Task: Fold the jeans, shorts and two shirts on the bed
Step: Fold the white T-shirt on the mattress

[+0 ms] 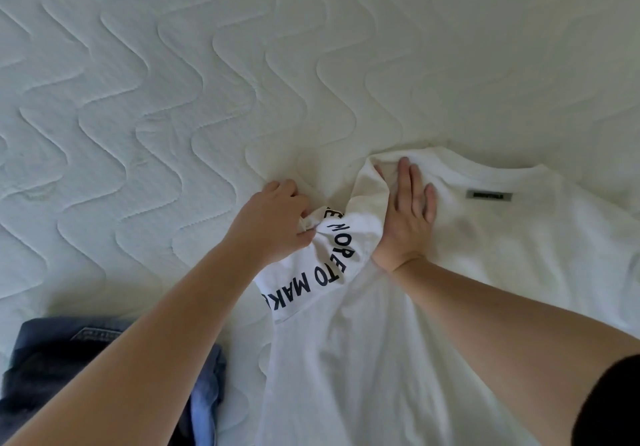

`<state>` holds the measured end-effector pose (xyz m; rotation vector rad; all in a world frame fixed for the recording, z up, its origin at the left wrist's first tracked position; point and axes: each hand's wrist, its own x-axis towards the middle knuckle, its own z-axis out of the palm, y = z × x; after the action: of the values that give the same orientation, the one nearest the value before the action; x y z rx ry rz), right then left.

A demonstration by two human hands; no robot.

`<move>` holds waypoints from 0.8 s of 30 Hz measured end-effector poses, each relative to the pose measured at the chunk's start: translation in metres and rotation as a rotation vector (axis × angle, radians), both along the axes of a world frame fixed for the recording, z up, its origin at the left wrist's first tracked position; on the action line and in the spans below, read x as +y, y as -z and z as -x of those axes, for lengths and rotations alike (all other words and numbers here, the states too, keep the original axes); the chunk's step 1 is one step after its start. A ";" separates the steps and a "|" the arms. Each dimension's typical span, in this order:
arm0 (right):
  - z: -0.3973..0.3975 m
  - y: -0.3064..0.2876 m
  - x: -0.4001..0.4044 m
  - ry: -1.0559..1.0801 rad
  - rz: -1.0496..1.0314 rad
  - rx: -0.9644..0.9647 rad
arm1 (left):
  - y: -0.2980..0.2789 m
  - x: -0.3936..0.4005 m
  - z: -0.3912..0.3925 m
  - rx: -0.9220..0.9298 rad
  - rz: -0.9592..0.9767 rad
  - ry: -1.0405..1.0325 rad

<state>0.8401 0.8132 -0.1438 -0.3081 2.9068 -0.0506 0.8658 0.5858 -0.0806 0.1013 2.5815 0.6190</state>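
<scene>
A white shirt (467,272) lies spread on the bed at the right, collar away from me, with a small grey label (489,195) below the neck. Its left sleeve (311,272), printed with black letters, is bunched and lifted. My left hand (273,224) grips the end of that sleeve. My right hand (408,210) presses flat with straight fingers on the shirt's left shoulder. Dark blue jeans (45,369) lie in a pile at the lower left, partly hidden under my left forearm, with a lighter blue garment (204,407) beside them.
The bed has a white quilted mattress cover (173,82) with a wavy stitched pattern, filling the whole upper and left part of the view. A black sleeve (620,404) shows at the lower right edge.
</scene>
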 end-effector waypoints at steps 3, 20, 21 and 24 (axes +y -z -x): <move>-0.001 -0.001 -0.001 0.006 0.075 0.049 | -0.006 -0.001 -0.003 -0.042 -0.057 -0.093; -0.002 -0.003 -0.001 -0.012 0.071 0.098 | -0.029 -0.073 -0.108 -0.078 0.258 -0.659; -0.003 -0.003 0.000 -0.013 0.072 0.106 | -0.029 -0.067 -0.105 -0.046 0.208 -0.743; -0.002 -0.001 0.000 -0.021 0.085 0.114 | -0.023 -0.051 -0.095 -0.052 0.179 -0.802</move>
<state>0.8426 0.8135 -0.1426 -0.3672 3.0193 -0.1592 0.9605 0.5346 -0.0578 -1.0297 2.5512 0.6283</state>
